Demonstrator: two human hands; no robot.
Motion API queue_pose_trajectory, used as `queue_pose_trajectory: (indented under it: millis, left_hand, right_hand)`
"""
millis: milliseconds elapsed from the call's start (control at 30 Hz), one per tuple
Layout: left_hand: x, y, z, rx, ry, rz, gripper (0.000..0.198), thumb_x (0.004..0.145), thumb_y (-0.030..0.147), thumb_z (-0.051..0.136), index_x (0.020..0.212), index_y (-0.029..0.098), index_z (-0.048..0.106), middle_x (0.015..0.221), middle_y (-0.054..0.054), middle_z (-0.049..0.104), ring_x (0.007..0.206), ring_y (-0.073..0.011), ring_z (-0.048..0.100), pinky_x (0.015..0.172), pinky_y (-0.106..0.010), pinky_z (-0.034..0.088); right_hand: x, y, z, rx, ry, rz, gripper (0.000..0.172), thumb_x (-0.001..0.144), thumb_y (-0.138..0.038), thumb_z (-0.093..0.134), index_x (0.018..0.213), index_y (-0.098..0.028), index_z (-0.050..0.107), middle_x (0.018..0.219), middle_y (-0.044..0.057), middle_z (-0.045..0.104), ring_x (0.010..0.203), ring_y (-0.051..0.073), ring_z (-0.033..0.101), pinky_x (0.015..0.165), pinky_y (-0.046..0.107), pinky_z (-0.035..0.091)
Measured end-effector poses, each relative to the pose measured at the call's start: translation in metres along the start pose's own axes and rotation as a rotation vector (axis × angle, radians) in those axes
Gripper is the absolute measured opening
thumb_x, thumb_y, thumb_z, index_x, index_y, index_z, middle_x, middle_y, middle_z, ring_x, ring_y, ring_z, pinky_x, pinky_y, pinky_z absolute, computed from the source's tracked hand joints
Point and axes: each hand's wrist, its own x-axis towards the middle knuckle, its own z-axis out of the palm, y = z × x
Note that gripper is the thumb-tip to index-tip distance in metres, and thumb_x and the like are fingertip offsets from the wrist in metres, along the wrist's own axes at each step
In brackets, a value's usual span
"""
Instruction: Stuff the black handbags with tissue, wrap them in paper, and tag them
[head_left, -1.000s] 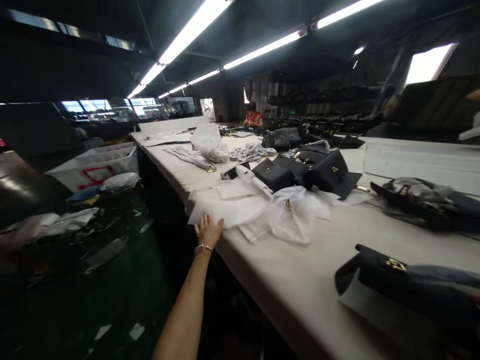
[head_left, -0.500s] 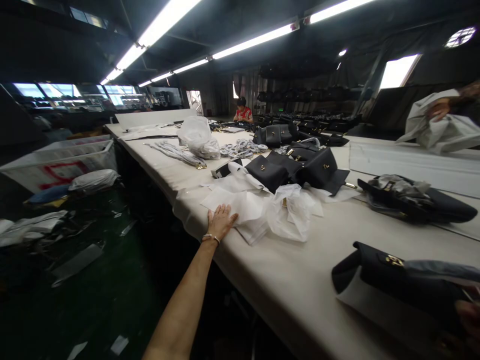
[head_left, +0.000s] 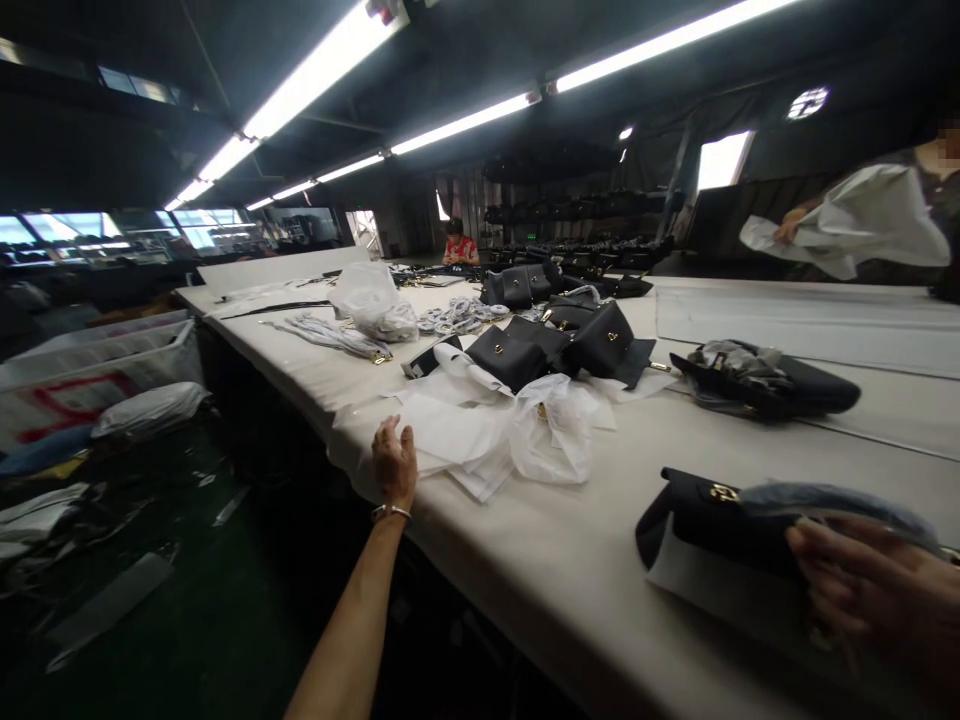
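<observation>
My left hand [head_left: 394, 462], a bracelet at its wrist, is at the table's near edge beside several white paper sheets [head_left: 450, 432]. Its thumb stands apart from loosely bent fingers, and nothing is in it. At the lower right my right hand [head_left: 862, 585] is closed and slightly blurred, in front of the end of a black handbag [head_left: 724, 525] with a gold clasp and a wrapped handle [head_left: 832, 497]. Something small shows under its fingertips, too unclear to name. A crumpled clear plastic bag [head_left: 551, 440] lies against the sheets.
Black handbags [head_left: 510, 355] are piled mid-table [head_left: 570, 560]. Another black bag [head_left: 772, 385] lies at right. Wrapped straps [head_left: 330, 335] and a plastic bundle [head_left: 367, 295] lie farther left. Across the table a co-worker's hand [head_left: 789, 225] holds white sheeting [head_left: 862, 225]. A white bin [head_left: 97, 385] stands left.
My left hand has lifted off the paper sheets and drawn left, its fingers now bent. My right hand has come farther into view beside the handbag. The co-worker's sheeting is spread wider.
</observation>
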Motion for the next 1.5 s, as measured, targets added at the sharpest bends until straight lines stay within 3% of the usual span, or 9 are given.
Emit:
queue_pose_trajectory:
  millis: [133, 300, 433, 567, 833, 1033, 1133, 1367, 1500]
  left_hand:
    - [-0.016, 0.099, -0.004, -0.331, -0.017, 0.310, 0.029, 0.098, 0.032, 0.045, 0.114, 0.016, 0.063, 0.115, -0.011, 0.065, 0.114, -0.0242, 0.058, 0.106, -0.042, 0.044]
    - [-0.057, 0.253, 0.019, -0.831, -0.636, 0.678, 0.030, 0.094, 0.014, 0.048, 0.117, 0.021, 0.066, 0.117, -0.007, 0.068, 0.109, -0.0173, 0.063, 0.097, -0.030, 0.051]
    - [-0.076, 0.316, 0.059, -0.875, -0.977, 0.775, 0.033, 0.090, 0.013, 0.056, 0.121, 0.019, 0.067, 0.119, -0.008, 0.069, 0.099, -0.0173, 0.068, 0.092, -0.027, 0.051]
    - [-0.079, 0.325, 0.079, -0.817, -1.111, 0.784, 0.020, 0.088, 0.021, 0.066, 0.105, 0.019, 0.075, 0.097, -0.005, 0.076, 0.090, -0.0173, 0.070, 0.082, -0.023, 0.050]
    - [-0.086, 0.307, 0.053, -0.832, -0.875, 0.532, 0.013, 0.087, 0.029, 0.065, 0.082, 0.021, 0.073, 0.084, -0.001, 0.070, 0.077, -0.0146, 0.062, 0.070, -0.024, 0.043]
    - [-0.091, 0.298, 0.027, -1.346, -1.248, 0.033, 0.017, 0.079, 0.031, 0.067, 0.075, 0.015, 0.063, 0.088, -0.004, 0.065, 0.079, -0.0140, 0.058, 0.071, -0.024, 0.044]
    - [-0.097, 0.298, 0.024, -1.453, -1.301, -0.090, 0.016, 0.077, 0.027, 0.066, 0.071, 0.015, 0.059, 0.076, -0.002, 0.063, 0.074, -0.0132, 0.056, 0.072, -0.024, 0.043]
    - [-0.109, 0.286, 0.030, -1.344, -1.068, -0.073, 0.019, 0.082, 0.032, 0.066, 0.074, 0.017, 0.058, 0.068, 0.003, 0.049, 0.062, -0.0089, 0.043, 0.059, -0.021, 0.036]
    - [-0.122, 0.277, 0.019, -1.194, -0.909, 0.171, 0.015, 0.086, 0.031, 0.065, 0.077, 0.018, 0.064, 0.082, -0.001, 0.052, 0.074, -0.0120, 0.050, 0.066, -0.023, 0.044]
  right_hand:
    - [-0.014, -0.018, 0.027, 0.005, -0.141, 0.034, 0.038, 0.059, -0.040, 0.091, 0.072, -0.018, 0.062, 0.061, -0.003, 0.049, 0.044, 0.004, 0.039, 0.038, 0.020, 0.035]
    - [-0.013, -0.020, 0.039, -0.095, -0.207, -0.007, 0.042, 0.068, -0.044, 0.085, 0.068, -0.018, 0.052, 0.054, -0.008, 0.041, 0.039, 0.003, 0.029, 0.034, 0.016, 0.027]
    - [-0.010, -0.017, 0.029, -0.160, -0.259, -0.006, 0.046, 0.072, -0.049, 0.081, 0.065, -0.018, 0.048, 0.051, -0.008, 0.038, 0.039, 0.004, 0.031, 0.036, 0.018, 0.028]
    - [-0.005, -0.021, 0.026, -0.138, -0.264, -0.008, 0.050, 0.068, -0.050, 0.084, 0.059, -0.018, 0.046, 0.049, -0.008, 0.038, 0.038, 0.004, 0.032, 0.037, 0.019, 0.029]
    - [-0.023, -0.014, 0.026, -0.077, -0.075, -0.087, 0.052, 0.059, -0.042, 0.091, 0.098, -0.016, 0.069, 0.088, 0.007, 0.073, 0.080, 0.020, 0.068, 0.069, 0.026, 0.055]
    - [-0.028, -0.003, 0.009, -0.112, -0.042, -0.045, 0.049, 0.055, -0.034, 0.093, 0.096, -0.016, 0.073, 0.082, 0.006, 0.073, 0.067, 0.018, 0.066, 0.056, 0.025, 0.053]
    - [-0.025, -0.005, 0.015, -0.027, -0.076, 0.029, 0.044, 0.057, -0.030, 0.092, 0.094, -0.016, 0.072, 0.078, 0.005, 0.071, 0.055, 0.014, 0.062, 0.047, 0.023, 0.050]
    - [-0.019, -0.004, 0.031, 0.115, -0.032, 0.098, 0.040, 0.058, -0.025, 0.091, 0.086, -0.016, 0.064, 0.068, 0.002, 0.068, 0.050, 0.011, 0.060, 0.042, 0.019, 0.048]
    - [-0.017, -0.001, 0.037, 0.206, 0.027, 0.092, 0.037, 0.057, -0.021, 0.091, 0.081, -0.017, 0.062, 0.068, 0.002, 0.068, 0.051, 0.011, 0.060, 0.043, 0.018, 0.049]
